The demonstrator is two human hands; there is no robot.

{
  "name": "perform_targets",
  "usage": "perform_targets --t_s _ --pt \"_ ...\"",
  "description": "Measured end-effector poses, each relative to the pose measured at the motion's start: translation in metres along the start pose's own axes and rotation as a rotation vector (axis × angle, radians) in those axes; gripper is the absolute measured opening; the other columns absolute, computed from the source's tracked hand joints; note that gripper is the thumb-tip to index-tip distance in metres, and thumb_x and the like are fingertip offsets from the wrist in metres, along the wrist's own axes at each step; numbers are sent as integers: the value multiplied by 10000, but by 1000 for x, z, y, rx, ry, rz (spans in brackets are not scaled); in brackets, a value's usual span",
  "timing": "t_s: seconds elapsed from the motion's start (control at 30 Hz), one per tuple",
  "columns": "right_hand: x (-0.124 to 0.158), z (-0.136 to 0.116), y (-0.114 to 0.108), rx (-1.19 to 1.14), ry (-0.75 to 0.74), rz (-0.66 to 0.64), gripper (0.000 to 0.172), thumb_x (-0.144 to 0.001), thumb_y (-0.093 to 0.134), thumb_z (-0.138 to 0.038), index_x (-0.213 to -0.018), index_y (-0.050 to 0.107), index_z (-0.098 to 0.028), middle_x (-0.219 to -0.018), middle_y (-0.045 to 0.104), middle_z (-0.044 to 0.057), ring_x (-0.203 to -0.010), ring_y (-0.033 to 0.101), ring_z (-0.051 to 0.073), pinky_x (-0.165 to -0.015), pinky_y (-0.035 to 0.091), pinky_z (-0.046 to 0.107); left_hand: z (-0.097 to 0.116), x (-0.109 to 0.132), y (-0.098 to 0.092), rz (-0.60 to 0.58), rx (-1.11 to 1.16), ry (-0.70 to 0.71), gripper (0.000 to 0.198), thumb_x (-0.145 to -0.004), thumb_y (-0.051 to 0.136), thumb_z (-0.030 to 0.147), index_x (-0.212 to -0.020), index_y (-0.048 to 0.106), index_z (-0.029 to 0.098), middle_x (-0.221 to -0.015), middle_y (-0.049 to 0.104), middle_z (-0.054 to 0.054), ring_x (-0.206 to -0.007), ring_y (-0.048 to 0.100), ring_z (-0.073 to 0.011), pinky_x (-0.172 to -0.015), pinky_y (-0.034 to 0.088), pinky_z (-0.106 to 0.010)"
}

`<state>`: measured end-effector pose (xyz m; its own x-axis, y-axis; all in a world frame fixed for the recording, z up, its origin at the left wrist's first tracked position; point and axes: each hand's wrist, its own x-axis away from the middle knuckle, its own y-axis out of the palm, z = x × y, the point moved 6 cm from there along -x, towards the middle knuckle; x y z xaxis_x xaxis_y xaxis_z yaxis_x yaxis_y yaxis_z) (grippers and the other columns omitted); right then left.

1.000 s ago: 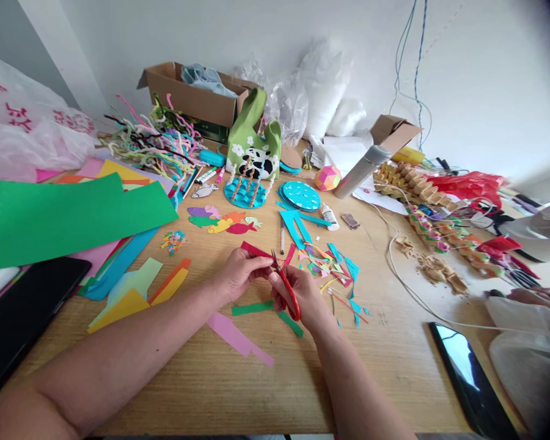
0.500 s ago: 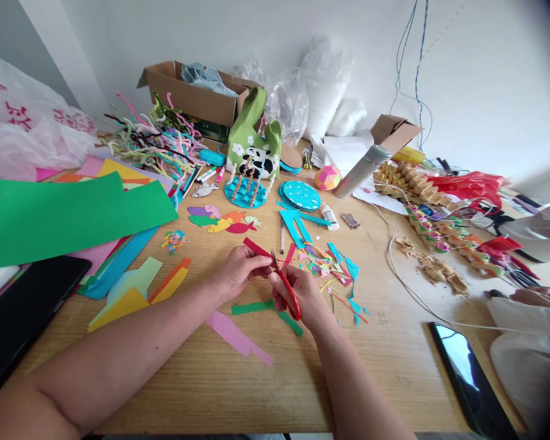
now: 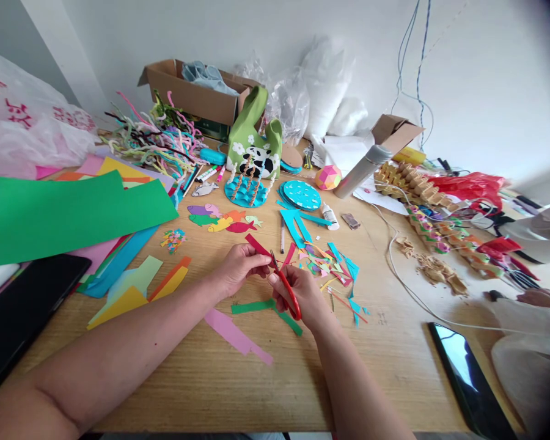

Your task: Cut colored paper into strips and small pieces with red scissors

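My left hand point(image 3: 242, 269) pinches a narrow strip of red paper point(image 3: 256, 244) between thumb and fingers. My right hand point(image 3: 302, 293) is closed round the red handles of a pair of scissors point(image 3: 288, 286), whose blades point up and left at the strip by my left fingertips. Under my hands lie green paper strips point(image 3: 253, 307) and a pink paper piece point(image 3: 238, 333). Just right of them is a heap of small coloured paper scraps point(image 3: 325, 260). Beyond my left hand, several paper fish cutouts point(image 3: 220, 223) lie in a cluster, with a small pile of tiny paper bits point(image 3: 173, 240) nearby.
Large green paper point(image 3: 73, 217) and other sheets cover the left side, beside a black device point(image 3: 32, 311). Behind stand a panda bag point(image 3: 254, 146), blue discs point(image 3: 301, 195), a glue bottle point(image 3: 330, 217) and a grey cylinder point(image 3: 362, 172). A phone point(image 3: 467, 373) and white cable point(image 3: 403, 287) lie right.
Almost nothing differs. Both hands, the scissors and the red strip stay in nearly the same place, and the view has shifted very slightly.
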<state>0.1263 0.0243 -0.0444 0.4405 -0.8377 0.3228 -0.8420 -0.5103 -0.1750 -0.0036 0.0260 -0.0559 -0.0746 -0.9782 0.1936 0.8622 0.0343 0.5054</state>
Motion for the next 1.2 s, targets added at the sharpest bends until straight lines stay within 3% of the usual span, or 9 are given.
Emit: perform_targets --t_s 0.6,1.2 --pt "-2 3 0 38 -13 -20 448 -724 708 -582 -683 492 -192 -503 570 -36 -383 553 120 -371 380 215 2 0 0 -9 -31 -9 176 -602 753 245 -657 658 108 -631 645 -30 -576 571 -109 -617 454 -257" --pt "0 2 0 14 16 -4 459 -683 747 -570 -685 482 -196 -521 597 -28 -364 542 117 -362 391 217 1 0 0 -37 -54 -37 170 -612 742 252 -660 668 107 -627 646 -36 -574 576 -118 -622 456 -267"
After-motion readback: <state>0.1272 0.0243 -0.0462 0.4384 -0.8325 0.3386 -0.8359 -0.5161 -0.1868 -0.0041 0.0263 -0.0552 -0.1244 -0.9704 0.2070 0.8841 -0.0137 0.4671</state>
